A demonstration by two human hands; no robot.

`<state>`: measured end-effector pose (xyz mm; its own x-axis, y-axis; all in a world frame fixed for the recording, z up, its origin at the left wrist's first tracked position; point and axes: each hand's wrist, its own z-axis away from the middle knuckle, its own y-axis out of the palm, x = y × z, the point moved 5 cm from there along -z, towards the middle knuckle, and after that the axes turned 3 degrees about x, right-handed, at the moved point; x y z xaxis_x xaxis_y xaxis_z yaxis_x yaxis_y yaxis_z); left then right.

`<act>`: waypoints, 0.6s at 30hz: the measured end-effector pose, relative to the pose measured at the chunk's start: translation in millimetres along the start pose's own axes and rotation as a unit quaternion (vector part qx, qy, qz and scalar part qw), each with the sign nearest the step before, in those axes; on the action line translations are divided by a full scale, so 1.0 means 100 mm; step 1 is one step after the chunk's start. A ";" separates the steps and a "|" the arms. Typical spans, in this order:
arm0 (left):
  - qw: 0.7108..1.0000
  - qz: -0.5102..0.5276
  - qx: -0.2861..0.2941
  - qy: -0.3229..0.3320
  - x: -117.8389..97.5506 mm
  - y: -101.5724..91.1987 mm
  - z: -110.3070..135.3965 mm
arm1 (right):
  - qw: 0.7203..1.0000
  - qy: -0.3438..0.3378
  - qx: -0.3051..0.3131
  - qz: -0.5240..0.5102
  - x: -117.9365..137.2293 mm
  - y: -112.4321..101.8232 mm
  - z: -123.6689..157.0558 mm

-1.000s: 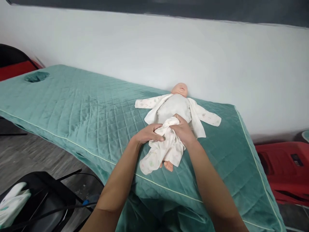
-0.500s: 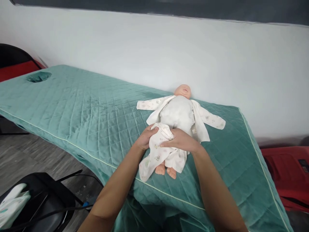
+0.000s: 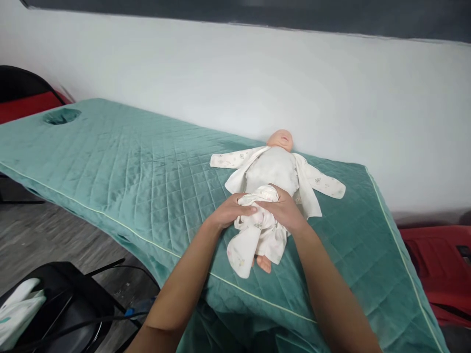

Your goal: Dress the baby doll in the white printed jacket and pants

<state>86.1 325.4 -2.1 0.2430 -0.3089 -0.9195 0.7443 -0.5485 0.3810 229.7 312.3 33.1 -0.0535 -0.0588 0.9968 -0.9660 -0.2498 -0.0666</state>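
Note:
A baby doll [image 3: 272,169] lies on its back with its head toward the wall and a white cloth torso. Its printed white jacket [image 3: 312,202] is spread open beneath it, sleeves out to both sides. Over the doll's lower body, my left hand [image 3: 232,211] grips the bunched waist of small white printed baby pants [image 3: 245,247], thumb on top. On the other side of that waistband my right hand [image 3: 282,208] is closed on the same cloth. One pant leg hangs loosely toward me, and a doll foot [image 3: 264,264] shows below the hem.
The doll rests near the right end of a bed with a green quilted cover [image 3: 147,171], against a white wall. A face hole [image 3: 62,116] is at the far left. Black chair [image 3: 62,304] with a white packet stands lower left; a red case [image 3: 441,269] lies right.
Both hands have shifted slightly right with the pants' waistband. The loose pant leg has swung right and now covers most of one doll foot.

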 end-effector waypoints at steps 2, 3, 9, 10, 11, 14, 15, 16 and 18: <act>0.998 0.051 -0.024 0.017 0.04 0.00 0.03 | 1.000 -0.002 0.011 0.023 0.02 0.00 0.00; 0.997 0.071 -0.037 0.023 0.05 0.01 0.06 | 0.999 -0.003 0.020 0.034 0.04 0.00 0.00; 0.985 0.131 -0.112 0.027 0.05 0.22 0.47 | 0.990 -0.009 0.068 0.125 0.07 -0.01 0.01; 0.982 0.139 -0.123 0.027 0.05 0.28 0.57 | 0.988 -0.015 0.074 0.137 0.07 0.00 0.01; 0.979 0.148 -0.135 0.028 0.05 0.34 0.68 | 0.985 -0.021 0.083 0.153 0.07 0.03 0.02; 0.968 0.175 -0.178 0.037 0.07 0.58 1.01 | 0.965 -0.041 0.110 0.233 0.07 0.10 0.05; 0.963 0.184 -0.192 0.043 0.09 0.68 1.11 | 0.956 -0.046 0.117 0.263 0.06 0.12 0.06; 0.958 0.196 -0.205 0.048 0.11 0.77 1.19 | 0.948 -0.051 0.122 0.290 0.06 0.13 0.08; 0.943 0.229 -0.235 0.056 0.20 0.91 1.32 | 0.932 -0.058 0.128 0.334 0.05 0.14 0.09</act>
<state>77.1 166.9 26.7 0.6505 -0.3309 -0.6837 0.7324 0.0345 0.6800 218.0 299.4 36.3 -0.5785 -0.3851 0.7190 -0.6342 -0.3420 -0.6934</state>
